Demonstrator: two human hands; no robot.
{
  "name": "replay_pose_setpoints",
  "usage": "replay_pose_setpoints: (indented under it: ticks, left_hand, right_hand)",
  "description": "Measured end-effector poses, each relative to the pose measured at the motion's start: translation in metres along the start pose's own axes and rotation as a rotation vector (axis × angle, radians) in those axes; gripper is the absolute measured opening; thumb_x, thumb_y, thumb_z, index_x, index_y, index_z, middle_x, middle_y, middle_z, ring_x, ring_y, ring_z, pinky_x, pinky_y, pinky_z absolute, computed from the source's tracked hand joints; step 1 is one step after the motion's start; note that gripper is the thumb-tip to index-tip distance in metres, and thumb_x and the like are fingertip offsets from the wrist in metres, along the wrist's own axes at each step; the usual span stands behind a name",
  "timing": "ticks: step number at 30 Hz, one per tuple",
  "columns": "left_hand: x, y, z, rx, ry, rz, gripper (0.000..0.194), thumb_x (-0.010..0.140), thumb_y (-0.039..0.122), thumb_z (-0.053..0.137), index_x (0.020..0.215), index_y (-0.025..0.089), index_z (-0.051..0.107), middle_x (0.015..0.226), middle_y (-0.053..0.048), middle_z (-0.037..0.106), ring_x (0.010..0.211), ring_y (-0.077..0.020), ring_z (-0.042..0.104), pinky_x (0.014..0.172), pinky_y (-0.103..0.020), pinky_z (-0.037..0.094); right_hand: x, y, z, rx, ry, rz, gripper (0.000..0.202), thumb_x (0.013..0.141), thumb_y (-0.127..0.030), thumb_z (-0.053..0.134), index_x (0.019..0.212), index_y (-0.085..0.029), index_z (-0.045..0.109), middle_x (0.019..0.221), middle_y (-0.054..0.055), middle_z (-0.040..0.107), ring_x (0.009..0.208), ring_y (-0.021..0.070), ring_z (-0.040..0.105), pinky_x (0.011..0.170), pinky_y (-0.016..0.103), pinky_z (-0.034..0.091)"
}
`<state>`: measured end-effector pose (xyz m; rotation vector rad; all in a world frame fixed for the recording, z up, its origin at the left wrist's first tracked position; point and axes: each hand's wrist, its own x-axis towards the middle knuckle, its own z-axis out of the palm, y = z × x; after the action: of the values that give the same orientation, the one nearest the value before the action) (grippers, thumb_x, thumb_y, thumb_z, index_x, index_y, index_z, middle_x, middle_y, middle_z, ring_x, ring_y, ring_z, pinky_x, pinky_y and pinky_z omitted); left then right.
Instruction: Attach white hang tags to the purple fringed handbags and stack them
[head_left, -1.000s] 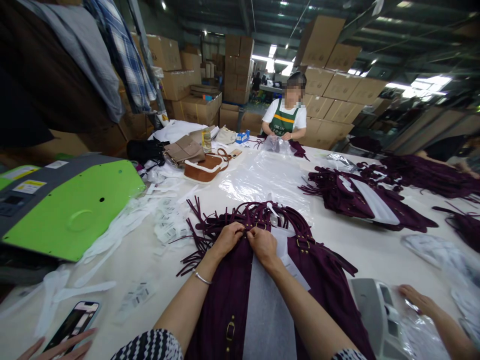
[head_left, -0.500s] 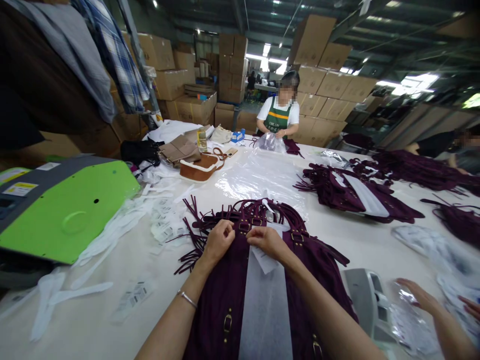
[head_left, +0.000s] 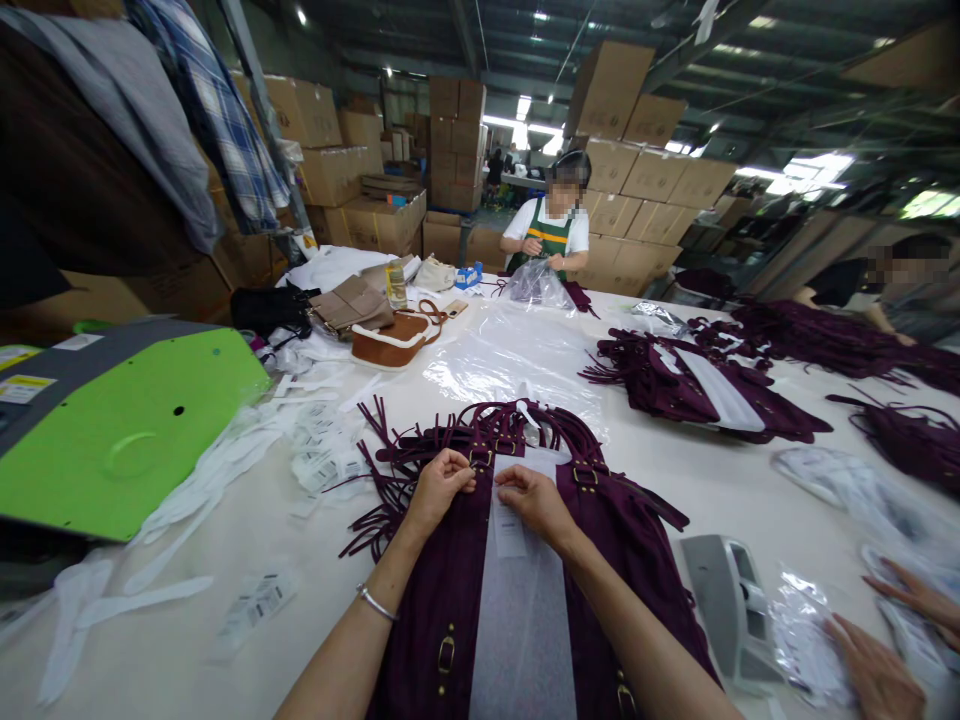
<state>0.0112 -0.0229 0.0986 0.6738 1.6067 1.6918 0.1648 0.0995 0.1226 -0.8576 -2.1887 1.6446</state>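
Under both hands, the purple bag [head_left: 442, 590] is lying on the surface [head_left: 330, 560], a pale paper strip [head_left: 525, 630] already running down its front. The right hand [head_left: 541, 508] is curling over a white tag [head_left: 511, 535], the left hand [head_left: 437, 492] is bringing its fingertips together beside a buckle [head_left: 480, 459]; I can't tell whether either is gripping anything, or whether the tag is fastened yet. It's lying straighter than half a second ago. Beyond the hands, straps [head_left: 555, 420] are looping upward.

Purple bag [head_left: 435, 590], lime-green machine [head_left: 150, 410], blue plaid garment [head_left: 217, 110]
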Motion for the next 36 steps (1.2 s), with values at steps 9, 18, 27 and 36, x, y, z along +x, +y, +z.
replay_pose_setpoints:
  ticks: [9, 18, 27, 36]
  left_hand:
    - [-0.005, 0.006, 0.015, -0.001, -0.049, -0.005, 0.018, 0.078, 0.035, 0.066, 0.078, 0.019, 0.059, 0.078, -0.002, 0.070, 0.071, -0.0152, 0.066, 0.065, -0.025, 0.051]
    - [-0.012, 0.001, 0.029, -0.089, 0.119, -0.044, 0.024, 0.076, 0.040, 0.067, 0.077, 0.019, 0.057, 0.066, 0.004, 0.059, 0.060, -0.0112, 0.056, 0.058, -0.022, 0.044]
    - [-0.014, -0.008, 0.032, -0.191, 0.273, -0.079, 0.017, 0.077, 0.035, 0.059, 0.080, 0.019, 0.055, 0.069, 0.003, 0.057, 0.062, -0.0115, 0.054, 0.057, -0.022, 0.042]
    - [-0.012, -0.014, 0.027, -0.156, 0.285, -0.092, 0.007, 0.067, 0.022, 0.057, 0.074, 0.019, 0.056, 0.067, 0.003, 0.058, 0.063, -0.0121, 0.053, 0.061, -0.024, 0.041]
  right_hand:
    - [0.002, -0.033, 0.005, -0.710, 0.139, -0.124, 0.030, 0.086, -0.013, 0.049, 0.110, -0.021, 0.064, 0.102, 0.008, 0.072, 0.095, 0.0217, 0.067, 0.083, 0.030, 0.046]
    - [-0.013, -0.068, 0.032, -0.570, 0.013, -0.114, 0.034, 0.091, -0.019, 0.045, 0.122, -0.018, 0.061, 0.113, 0.011, 0.071, 0.103, 0.0221, 0.067, 0.089, 0.030, 0.048]
    - [-0.013, -0.057, 0.040, -0.295, -0.035, -0.199, 0.043, 0.087, -0.013, 0.039, 0.115, -0.027, 0.069, 0.111, 0.003, 0.073, 0.103, 0.0188, 0.067, 0.094, 0.032, 0.049]
    - [-0.004, -0.040, 0.047, -0.457, 0.021, -0.355, 0.025, 0.087, -0.015, 0.053, 0.095, -0.026, 0.074, 0.095, 0.004, 0.073, 0.089, 0.0180, 0.066, 0.084, 0.029, 0.049]
